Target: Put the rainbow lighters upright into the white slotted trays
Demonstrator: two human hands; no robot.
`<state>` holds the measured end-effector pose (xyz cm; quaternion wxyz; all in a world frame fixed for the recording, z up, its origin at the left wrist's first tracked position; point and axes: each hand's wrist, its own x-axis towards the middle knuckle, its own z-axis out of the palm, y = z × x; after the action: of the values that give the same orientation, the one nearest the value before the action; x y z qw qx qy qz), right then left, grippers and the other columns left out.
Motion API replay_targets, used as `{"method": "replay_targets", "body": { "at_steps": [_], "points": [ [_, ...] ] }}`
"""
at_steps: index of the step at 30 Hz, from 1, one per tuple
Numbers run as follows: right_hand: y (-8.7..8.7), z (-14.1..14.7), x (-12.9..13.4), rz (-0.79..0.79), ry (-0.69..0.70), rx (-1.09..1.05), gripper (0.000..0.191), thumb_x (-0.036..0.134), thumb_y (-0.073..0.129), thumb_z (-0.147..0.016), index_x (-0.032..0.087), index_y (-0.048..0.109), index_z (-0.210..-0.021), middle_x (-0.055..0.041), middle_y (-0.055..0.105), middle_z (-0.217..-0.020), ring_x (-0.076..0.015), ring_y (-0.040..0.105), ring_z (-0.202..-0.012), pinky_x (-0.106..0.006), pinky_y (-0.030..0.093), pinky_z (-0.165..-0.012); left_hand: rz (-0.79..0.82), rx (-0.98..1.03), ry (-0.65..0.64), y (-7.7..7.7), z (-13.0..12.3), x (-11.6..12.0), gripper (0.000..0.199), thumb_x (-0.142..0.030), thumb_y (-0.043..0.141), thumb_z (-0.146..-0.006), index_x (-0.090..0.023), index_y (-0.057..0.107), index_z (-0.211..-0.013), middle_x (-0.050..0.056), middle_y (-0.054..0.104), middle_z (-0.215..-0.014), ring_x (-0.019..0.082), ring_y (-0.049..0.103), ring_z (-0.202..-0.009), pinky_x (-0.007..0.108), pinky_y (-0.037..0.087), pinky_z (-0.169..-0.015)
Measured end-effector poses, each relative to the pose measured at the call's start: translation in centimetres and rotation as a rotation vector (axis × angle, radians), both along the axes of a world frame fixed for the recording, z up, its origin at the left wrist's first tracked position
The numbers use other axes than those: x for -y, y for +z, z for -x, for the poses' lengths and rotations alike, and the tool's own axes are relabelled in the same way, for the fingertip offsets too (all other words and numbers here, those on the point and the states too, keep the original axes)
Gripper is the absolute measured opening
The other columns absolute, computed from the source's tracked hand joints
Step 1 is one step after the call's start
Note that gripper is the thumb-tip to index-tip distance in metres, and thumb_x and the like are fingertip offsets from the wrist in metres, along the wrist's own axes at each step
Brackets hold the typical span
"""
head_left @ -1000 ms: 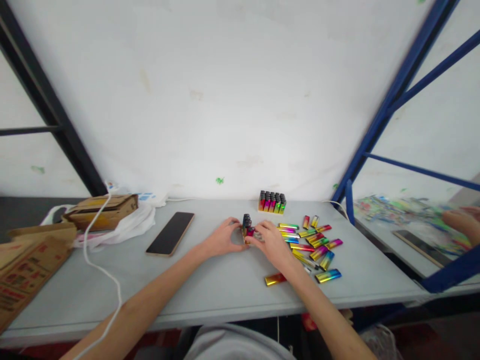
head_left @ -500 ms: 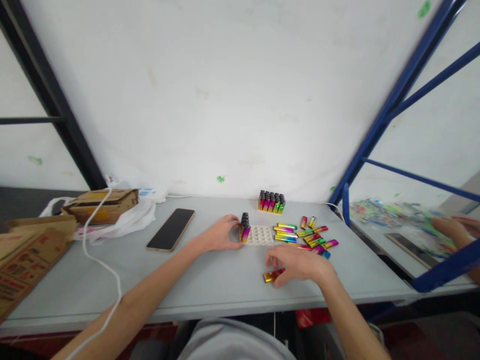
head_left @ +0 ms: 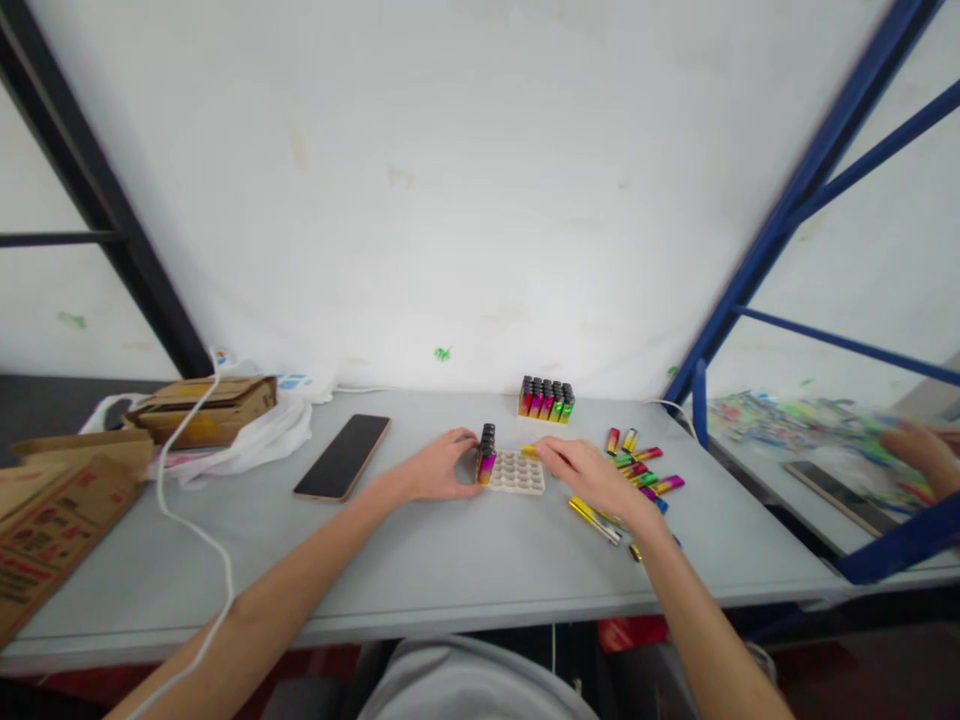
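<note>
White and moulded with rounded pockets, the tray (head_left: 517,475) lies flat on the grey worktop (head_left: 420,575), between the two hands. A short row of upright lighters (head_left: 487,458), black-topped with shiny purple and yellow bodies, stands at the tray's left end. Beside that row, the left hand (head_left: 445,465) curves with thumb and fingers apart; how firmly it touches the tray, I cannot tell. The right hand (head_left: 589,478) has its fingertips together on a yellow lighter (head_left: 531,451) at the tray's far right corner.

Behind the tray and slightly to its right is a block of upright lighters (head_left: 546,400), near the wall (head_left: 480,200). Loose metallic lighters (head_left: 664,485) lie scattered to the tray's right, some partly hidden by the right hand and forearm. Left of the tray is a dark-screened phone (head_left: 343,458); farther left are a white plastic bag (head_left: 281,442), a small cardboard box (head_left: 206,415), a larger open carton (head_left: 67,535) and a white cable (head_left: 214,545). Well to the tray's right, beyond the blue frame (head_left: 750,265), another person's blurred hand (head_left: 926,452) is visible.
</note>
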<state>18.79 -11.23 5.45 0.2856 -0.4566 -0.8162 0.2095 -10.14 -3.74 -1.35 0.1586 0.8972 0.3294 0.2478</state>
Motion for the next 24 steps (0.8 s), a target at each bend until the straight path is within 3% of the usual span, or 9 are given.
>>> {"method": "replay_targets", "body": {
  "at_steps": [3,7,11,13,16,20,22,24],
  "points": [
    [-0.3,0.4,-0.9,-0.111,-0.162,-0.095,0.046,0.05,0.041,-0.107,0.023,0.066,-0.08,-0.002,0.065,-0.069,-0.0203,0.056,-0.065,-0.031,0.04,-0.065,0.015,0.001,-0.017,-0.1,-0.1,0.3,0.063,-0.044,0.084,-0.077,-0.02,0.068,-0.133,0.015,0.065,-0.145,0.035,0.062,-0.135,0.046,0.047,-0.122],
    [-1.5,0.7,-1.7,-0.03,-0.264,-0.241,0.032,0.053,0.061,-0.096,0.023,0.071,-0.102,0.003,0.063,-0.06,-0.018,0.052,-0.053,-0.029,0.037,-0.057,0.051,-0.009,-0.011,-0.3,-0.6,0.7,0.078,-0.055,0.088,-0.075,-0.019,0.064,-0.14,0.017,0.058,-0.154,0.037,0.057,-0.142,0.048,0.043,-0.126],
    [-2.8,0.9,-2.8,-0.043,-0.358,-0.358,0.042,0.061,0.077,-0.081,0.022,0.062,-0.076,0.0033,0.056,-0.059,-0.0156,0.046,-0.055,-0.028,0.033,-0.054,0.066,-0.001,-0.012,-0.5,-1.4,0.9,0.076,-0.062,0.085,-0.079,-0.02,0.065,-0.139,0.016,0.058,-0.155,0.037,0.055,-0.145,0.048,0.042,-0.126],
    [-3.2,1.2,-3.2,-0.057,-0.348,-0.409,0.051,0.069,0.074,-0.081,0.022,0.058,-0.069,0.0022,0.053,-0.06,-0.016,0.046,-0.059,-0.029,0.035,-0.056,0.068,0.0,-0.017,-0.5,-1.5,1.0,0.074,-0.064,0.084,-0.081,-0.021,0.066,-0.138,0.015,0.06,-0.153,0.036,0.055,-0.145,0.048,0.042,-0.126],
    [-3.4,1.9,-3.3,-0.013,-0.296,-0.521,0.059,0.079,0.061,-0.087,0.022,0.057,-0.074,-0.0025,0.061,-0.073,-0.0193,0.055,-0.068,-0.031,0.044,-0.061,0.067,-0.006,-0.017,-0.5,-1.6,1.0,0.075,-0.065,0.084,-0.081,-0.022,0.065,-0.139,0.015,0.059,-0.154,0.036,0.055,-0.146,0.048,0.042,-0.126],
    [-3.2,3.2,-2.7,0.241,-0.149,-0.68,0.06,0.085,0.048,-0.091,0.025,0.054,-0.088,-0.0039,0.066,-0.081,-0.0209,0.065,-0.07,-0.034,0.054,-0.066,0.065,-0.021,-0.005,-0.5,-1.5,1.0,0.076,-0.067,0.083,-0.081,-0.02,0.065,-0.139,0.016,0.059,-0.154,0.037,0.055,-0.145,0.048,0.042,-0.126],
    [-3.2,3.8,-2.5,0.314,-0.08,-0.724,0.059,0.085,0.052,-0.089,0.026,0.051,-0.089,0.001,0.06,-0.072,-0.0177,0.059,-0.061,-0.033,0.054,-0.062,0.065,-0.016,-0.01,-0.5,-1.6,1.0,0.077,-0.067,0.083,-0.081,-0.02,0.064,-0.14,0.016,0.059,-0.153,0.037,0.056,-0.144,0.048,0.043,-0.125],
    [-3.3,4.2,-2.5,0.351,-0.071,-0.765,0.059,0.085,0.061,-0.084,0.027,0.049,-0.089,0.0071,0.047,-0.063,-0.0129,0.045,-0.05,-0.028,0.045,-0.051,0.073,-0.004,-0.023,-0.5,-1.6,1.0,0.077,-0.066,0.084,-0.082,-0.021,0.064,-0.141,0.016,0.06,-0.153,0.037,0.056,-0.143,0.048,0.044,-0.125]
  ]
}}
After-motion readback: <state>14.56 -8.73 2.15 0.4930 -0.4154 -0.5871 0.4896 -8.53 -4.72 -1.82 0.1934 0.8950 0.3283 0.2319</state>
